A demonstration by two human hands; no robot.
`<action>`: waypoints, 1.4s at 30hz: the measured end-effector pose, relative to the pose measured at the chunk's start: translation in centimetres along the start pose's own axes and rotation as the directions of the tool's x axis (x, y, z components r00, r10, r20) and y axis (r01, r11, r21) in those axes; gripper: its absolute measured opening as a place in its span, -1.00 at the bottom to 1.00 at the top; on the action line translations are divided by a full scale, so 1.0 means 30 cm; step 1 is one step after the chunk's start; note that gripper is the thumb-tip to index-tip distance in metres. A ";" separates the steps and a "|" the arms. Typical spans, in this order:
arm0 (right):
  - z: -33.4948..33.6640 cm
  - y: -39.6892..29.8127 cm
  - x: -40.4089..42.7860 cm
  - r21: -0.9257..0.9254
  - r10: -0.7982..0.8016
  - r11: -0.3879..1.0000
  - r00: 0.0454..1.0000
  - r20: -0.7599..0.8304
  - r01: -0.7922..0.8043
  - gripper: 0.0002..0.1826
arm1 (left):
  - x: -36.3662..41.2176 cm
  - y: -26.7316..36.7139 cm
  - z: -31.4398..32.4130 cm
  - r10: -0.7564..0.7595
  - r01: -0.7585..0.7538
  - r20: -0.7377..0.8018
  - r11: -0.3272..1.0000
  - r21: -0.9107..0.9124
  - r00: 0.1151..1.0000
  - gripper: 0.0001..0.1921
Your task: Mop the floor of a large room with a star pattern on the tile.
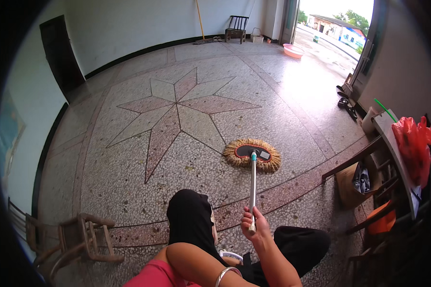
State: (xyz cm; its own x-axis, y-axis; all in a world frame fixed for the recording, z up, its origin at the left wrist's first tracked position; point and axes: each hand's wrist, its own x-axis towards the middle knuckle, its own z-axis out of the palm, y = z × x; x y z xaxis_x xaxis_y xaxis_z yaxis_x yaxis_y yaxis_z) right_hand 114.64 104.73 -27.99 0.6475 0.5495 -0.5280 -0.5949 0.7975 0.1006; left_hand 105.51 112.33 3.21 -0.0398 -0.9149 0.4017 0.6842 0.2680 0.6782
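A mop head (252, 155) with yellow-brown fringe lies flat on the speckled terrazzo floor (201, 168), beside the lower right of an inlaid star pattern. Its metal handle (253, 183) runs back towards me. My right hand (254, 222) is closed round the handle near its end. My left forearm, with a silver bangle (228, 274) on it, crosses low in front of me; the left hand itself is out of view. My knees in black trousers (190, 215) show on both sides of the handle.
Wooden chairs (89, 236) stand at the lower left. A table (398, 150) at the right bears a red plastic bag (413, 147), with a cardboard box (348, 186) below. Shoes (346, 107) lie by the open doorway. A pink basin (293, 51), a basket (257, 37) and a small chair (236, 30) are farther off.
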 end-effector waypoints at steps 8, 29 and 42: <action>-0.044 0.156 -0.446 0.141 0.110 0.986 0.988 -0.113 -0.094 -0.66 | -0.059 0.060 -0.051 0.058 -0.060 0.028 0.994 0.095 0.998 -0.83; -0.019 -0.020 -0.021 0.034 -0.059 0.998 0.998 -0.009 0.059 -0.71 | -0.105 0.090 -0.049 -0.022 0.098 -0.121 0.733 0.673 0.992 -0.78; -0.052 0.101 -0.628 0.091 0.103 0.992 0.967 -0.232 -0.084 -0.64 | -0.608 0.059 -0.511 0.217 0.911 -0.885 -0.073 0.406 0.412 -0.58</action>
State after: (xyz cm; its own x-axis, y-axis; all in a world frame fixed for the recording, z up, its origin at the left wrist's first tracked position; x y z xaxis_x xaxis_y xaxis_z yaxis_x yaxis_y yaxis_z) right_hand 99.88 96.40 -19.04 0.4541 0.5560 -0.6961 -0.6017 0.7676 0.2206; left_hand 118.63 124.85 -12.34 0.7763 -0.5859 -0.2324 -0.3820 -0.7306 0.5659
